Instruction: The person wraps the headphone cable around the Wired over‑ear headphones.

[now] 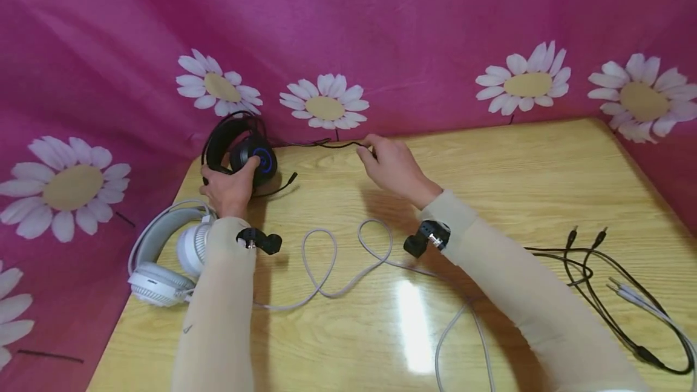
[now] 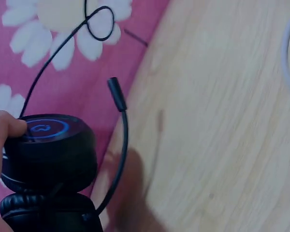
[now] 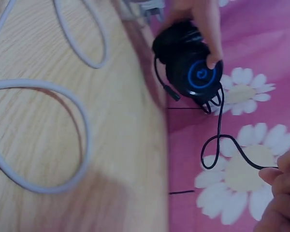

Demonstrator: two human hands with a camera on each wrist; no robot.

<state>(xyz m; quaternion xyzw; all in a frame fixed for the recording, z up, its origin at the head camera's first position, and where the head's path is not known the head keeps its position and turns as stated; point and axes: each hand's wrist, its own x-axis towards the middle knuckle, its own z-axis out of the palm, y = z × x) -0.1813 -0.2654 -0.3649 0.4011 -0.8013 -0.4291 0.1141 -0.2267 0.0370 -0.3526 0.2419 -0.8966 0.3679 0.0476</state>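
At the table's back left corner, my left hand (image 1: 230, 189) grips a black headset (image 1: 253, 159) by its ear cups, the thumb on the outer face with a blue ring. In the left wrist view the headset's microphone boom (image 2: 118, 159) sticks out beside the cups. My right hand (image 1: 393, 165), near the back edge, pinches the headset's thin black cable (image 3: 241, 152). The cable runs from the headset to those fingers with a small loop in it. Close to my left forearm lies a white headset (image 1: 160, 283) on its side.
A pale grey cable (image 1: 348, 286) curls across the middle of the wooden table (image 1: 337, 356). On the right lie black cables (image 1: 615, 319) with plugs, beside pale plugs (image 1: 634, 295). A pink flowered cloth (image 1: 414, 35) hangs behind the table and along its sides.
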